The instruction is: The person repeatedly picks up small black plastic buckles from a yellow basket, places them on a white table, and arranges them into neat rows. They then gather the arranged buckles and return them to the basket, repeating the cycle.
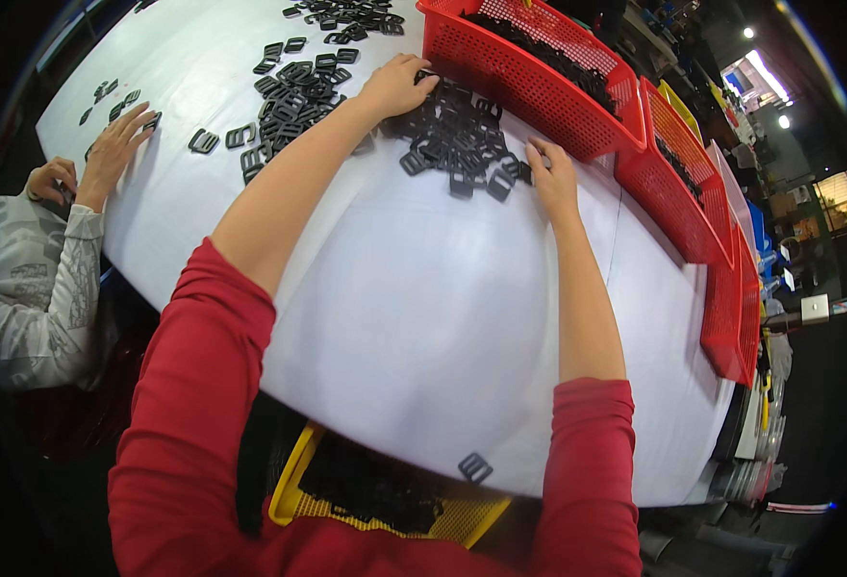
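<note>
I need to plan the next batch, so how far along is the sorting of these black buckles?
Done: a yellow basket at the person's lap already holds black pieces. In hand: both the left hand and the right hand rest on the pile of black buckles. Left: that pile, more buckles scattered farther out, and one stray buckle at the near table edge.

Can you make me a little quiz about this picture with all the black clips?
1. True or false: both of the person's hands are on the pile of black buckles.
2. What colour is the basket just behind that pile? A red, B blue, C green.
3. Where does the lone buckle lie?

Key:
1. True: left hand and right hand both touch it.
2. A.
3. On the near edge of the white table, above a yellow basket.
</note>
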Available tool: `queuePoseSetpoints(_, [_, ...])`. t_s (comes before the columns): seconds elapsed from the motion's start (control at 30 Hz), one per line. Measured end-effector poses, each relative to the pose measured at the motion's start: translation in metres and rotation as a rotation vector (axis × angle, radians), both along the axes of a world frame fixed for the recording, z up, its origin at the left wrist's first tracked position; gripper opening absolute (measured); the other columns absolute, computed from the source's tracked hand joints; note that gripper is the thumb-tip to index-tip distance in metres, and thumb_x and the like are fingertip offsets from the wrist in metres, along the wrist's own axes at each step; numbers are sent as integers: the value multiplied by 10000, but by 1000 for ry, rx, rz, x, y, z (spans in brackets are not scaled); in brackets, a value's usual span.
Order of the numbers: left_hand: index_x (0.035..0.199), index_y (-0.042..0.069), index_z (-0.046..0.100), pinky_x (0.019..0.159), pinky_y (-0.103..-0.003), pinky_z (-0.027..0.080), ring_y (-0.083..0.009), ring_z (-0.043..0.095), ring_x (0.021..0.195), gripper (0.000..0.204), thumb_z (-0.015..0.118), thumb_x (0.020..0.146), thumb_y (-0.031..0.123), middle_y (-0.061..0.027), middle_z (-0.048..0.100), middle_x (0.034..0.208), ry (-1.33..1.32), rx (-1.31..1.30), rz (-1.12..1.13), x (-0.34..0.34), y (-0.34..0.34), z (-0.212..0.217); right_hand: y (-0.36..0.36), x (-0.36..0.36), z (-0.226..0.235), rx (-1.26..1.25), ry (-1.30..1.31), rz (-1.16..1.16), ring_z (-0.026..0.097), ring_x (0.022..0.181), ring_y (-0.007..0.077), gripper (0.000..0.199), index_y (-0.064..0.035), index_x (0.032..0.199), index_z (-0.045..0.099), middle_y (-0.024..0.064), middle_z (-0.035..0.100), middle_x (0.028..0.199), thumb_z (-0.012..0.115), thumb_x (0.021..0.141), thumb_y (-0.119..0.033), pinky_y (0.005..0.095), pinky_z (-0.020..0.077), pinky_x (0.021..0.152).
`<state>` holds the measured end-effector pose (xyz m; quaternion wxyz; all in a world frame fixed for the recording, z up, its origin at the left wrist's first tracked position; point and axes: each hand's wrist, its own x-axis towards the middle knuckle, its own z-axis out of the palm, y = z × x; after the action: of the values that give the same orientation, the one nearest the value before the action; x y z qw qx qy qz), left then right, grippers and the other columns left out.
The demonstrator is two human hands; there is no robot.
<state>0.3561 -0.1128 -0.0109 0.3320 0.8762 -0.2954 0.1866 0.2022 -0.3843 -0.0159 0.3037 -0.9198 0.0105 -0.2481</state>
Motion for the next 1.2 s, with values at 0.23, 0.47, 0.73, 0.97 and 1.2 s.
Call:
queuePoseSetpoints(0.23, [1213, 67, 603, 990, -404, 421, -339, 542, 1156, 449, 556, 891, 376, -161, 602, 1229, 40, 7, -219, -18, -37, -11, 38, 42, 4, 69, 37, 176, 562, 1103, 305, 363, -95, 1135, 676, 120, 651, 1158, 586, 899, -356, 377, 410, 986])
queuePoseSetpoints(0.47, [1220, 15, 572, 1021, -386, 403, -335, 530, 1179, 407, 619, 898, 260, -174, 594, 1226, 277, 86, -431, -141, -24, 20, 44, -64, 22, 462, 271, 247, 622, 943, 156, 293, -73, 1116, 686, 53, 688, 1010, 638, 902, -266, 281, 478, 847])
queuePoseSetpoints(0.73, [1169, 91, 626, 1097, -441, 334, -261, 507, 1260, 315, 645, 855, 101, -73, 623, 1215, -130, 38, -625, -284, 24, 40, 49, -233, 65, 94, 132, 133, 588, 1088, 230, 228, -92, 1089, 697, 82, 656, 1137, 649, 874, -152, 336, 457, 937])
queuePoseSetpoints(0.97, [1201, 69, 589, 1102, -450, 348, -268, 484, 1275, 358, 645, 870, 192, -110, 577, 1261, 154, 92, -1162, -424, 47, 12, 72, -275, 51, 42, 97, 48, 597, 1018, 246, 174, -81, 1004, 717, 70, 662, 1051, 679, 838, -117, 338, 472, 894])
queuePoseSetpoints(1.2, [1057, 66, 645, 865, -395, 486, -275, 608, 976, 252, 677, 824, 158, -80, 644, 1061, 9, 56, -716, -360, 43, 35, 99, -294, 39, -481, 95, -39, 567, 983, 204, 342, -91, 1090, 675, 20, 631, 1062, 732, 777, -216, 338, 437, 813])
